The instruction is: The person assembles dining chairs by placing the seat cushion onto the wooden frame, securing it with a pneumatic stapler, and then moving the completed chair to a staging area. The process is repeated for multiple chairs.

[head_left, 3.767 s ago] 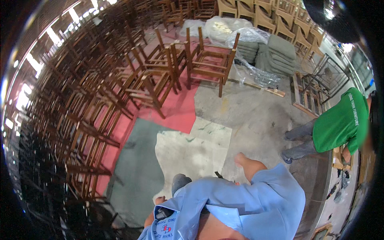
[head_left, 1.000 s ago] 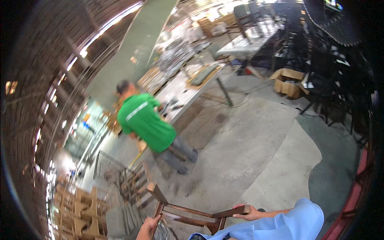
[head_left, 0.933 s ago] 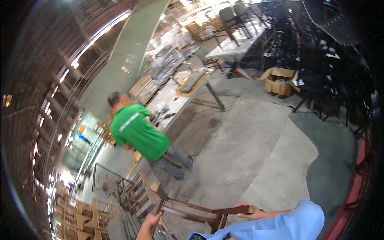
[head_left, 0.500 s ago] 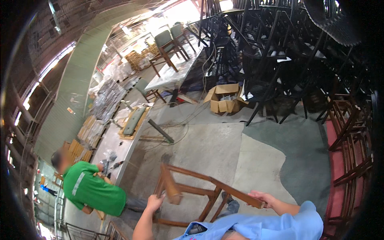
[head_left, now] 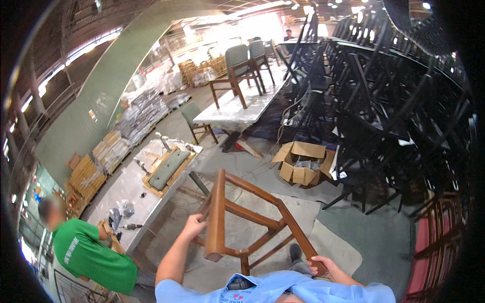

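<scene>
A brown wooden chair frame [head_left: 255, 218] hangs tilted before me, held clear of the floor by both hands. My left hand [head_left: 193, 227] is closed around a rail on its left side, beside the thick upright bar. The fingers of that hand are partly hidden by the wood. Near the frame's lower right end, my right hand [head_left: 327, 268] grips the end of a long leg, thumb on top. The frame has crossing rails and no seat on it.
To the left stands a workbench [head_left: 151, 214] with a green-grey padded panel [head_left: 170, 168] and a power drill [head_left: 132, 226]. A person in green [head_left: 93, 255] works beside it. An open cardboard box [head_left: 298, 174], stacked black chairs [head_left: 374, 116] and brown frames [head_left: 439, 237] are ahead and right.
The chair frame has been raised and turned, its thick bar now more upright. Both hands have moved with it, still gripping. My view has tilted up and the person in green appears farther left.
</scene>
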`<state>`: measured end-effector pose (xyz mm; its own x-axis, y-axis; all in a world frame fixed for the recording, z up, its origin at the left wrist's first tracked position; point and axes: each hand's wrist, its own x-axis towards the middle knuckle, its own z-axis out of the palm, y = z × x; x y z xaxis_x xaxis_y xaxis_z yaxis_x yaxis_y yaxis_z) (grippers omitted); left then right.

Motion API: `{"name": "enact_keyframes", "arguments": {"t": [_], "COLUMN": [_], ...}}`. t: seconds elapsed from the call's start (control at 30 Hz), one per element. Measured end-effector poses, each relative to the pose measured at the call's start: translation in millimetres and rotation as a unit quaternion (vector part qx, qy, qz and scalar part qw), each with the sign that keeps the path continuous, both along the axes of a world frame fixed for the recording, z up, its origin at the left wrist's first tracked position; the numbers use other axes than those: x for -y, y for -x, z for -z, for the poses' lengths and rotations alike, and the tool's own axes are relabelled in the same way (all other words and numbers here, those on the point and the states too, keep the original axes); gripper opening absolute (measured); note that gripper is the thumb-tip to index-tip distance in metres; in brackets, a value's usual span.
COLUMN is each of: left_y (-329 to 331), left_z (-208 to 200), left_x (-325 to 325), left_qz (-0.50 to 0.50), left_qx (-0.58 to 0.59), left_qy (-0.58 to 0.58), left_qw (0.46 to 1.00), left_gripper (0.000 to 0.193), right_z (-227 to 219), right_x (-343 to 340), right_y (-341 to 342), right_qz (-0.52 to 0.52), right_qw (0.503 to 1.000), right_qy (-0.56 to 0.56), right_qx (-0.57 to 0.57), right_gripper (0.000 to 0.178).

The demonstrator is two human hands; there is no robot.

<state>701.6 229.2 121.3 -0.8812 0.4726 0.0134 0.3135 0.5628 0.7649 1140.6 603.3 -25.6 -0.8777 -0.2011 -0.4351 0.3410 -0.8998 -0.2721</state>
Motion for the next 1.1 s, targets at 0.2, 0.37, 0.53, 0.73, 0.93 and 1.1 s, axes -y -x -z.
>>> {"name": "enact_keyframes", "arguments": {"t": [0.2,0.37,0.53,0.73,0.93,1.1], "left_y": [141,233,241,251,317,366], "left_z": [-61,-113,-105,-69,-14,25], "left_x": [-62,-48,1,14,66,93], "left_qz": [-0.043,-0.078,-0.174,-0.270,-0.309,-0.329], "left_qx": [0.007,0.021,-0.012,-0.006,0.026,0.060], "left_qy": [-0.145,-0.245,-0.298,-0.235,-0.242,-0.286], "left_qw": [0.989,0.966,0.938,0.934,0.919,0.898], "left_gripper": [0.011,0.021,0.027,0.031,0.028,0.026], "right_z": [-20,-77,-209,-276,-267,-256], "right_x": [-73,-154,-192,-176,-119,-89], "right_y": [206,396,544,672,770,854], "right_qz": [-0.029,-0.117,-0.144,-0.231,-0.282,-0.318], "right_qw": [0.993,0.950,0.922,0.864,0.863,0.855], "right_qy": [-0.116,-0.262,-0.312,-0.391,-0.383,-0.388], "right_qx": [-0.021,-0.124,-0.180,-0.217,-0.170,-0.134], "right_gripper": [0.030,0.026,0.033,0.037,0.027,0.026]}}
